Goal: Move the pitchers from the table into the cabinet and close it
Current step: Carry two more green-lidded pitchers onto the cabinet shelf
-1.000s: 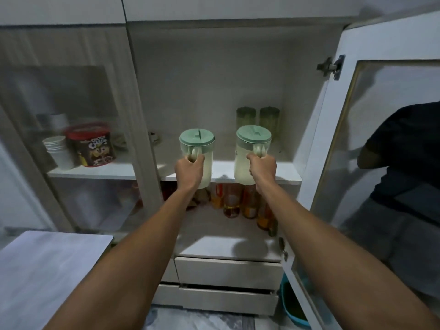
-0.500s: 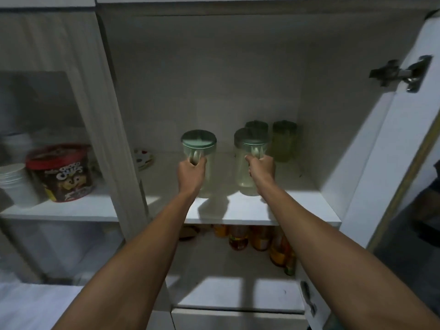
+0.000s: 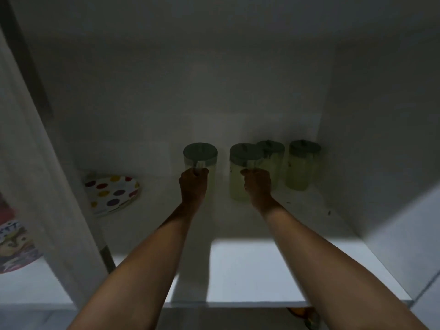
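Observation:
Deep inside the dim cabinet, my left hand (image 3: pixel 193 186) is wrapped round the handle of a clear pitcher with a green lid (image 3: pixel 200 152). My right hand (image 3: pixel 257 186) grips the handle of a second green-lidded pitcher (image 3: pixel 238 172) beside it. Both pitchers stand upright at the back of the white shelf (image 3: pixel 257 270); whether their bases touch it is hidden by my hands. Two more such pitchers (image 3: pixel 273 153) (image 3: pixel 301 165) stand against the back wall to the right.
A polka-dot plate (image 3: pixel 112 194) lies on the shelf to the left, behind the cabinet's centre post (image 3: pixel 47 186). A colourful tub (image 3: pixel 14 244) sits in the left compartment. The cabinet's right side wall (image 3: pixel 381 139) is close to the far pitcher.
Both hands have carried the pitchers further back into the cabinet, next to the two at the rear. My head has moved in closer and the open door has left the view.

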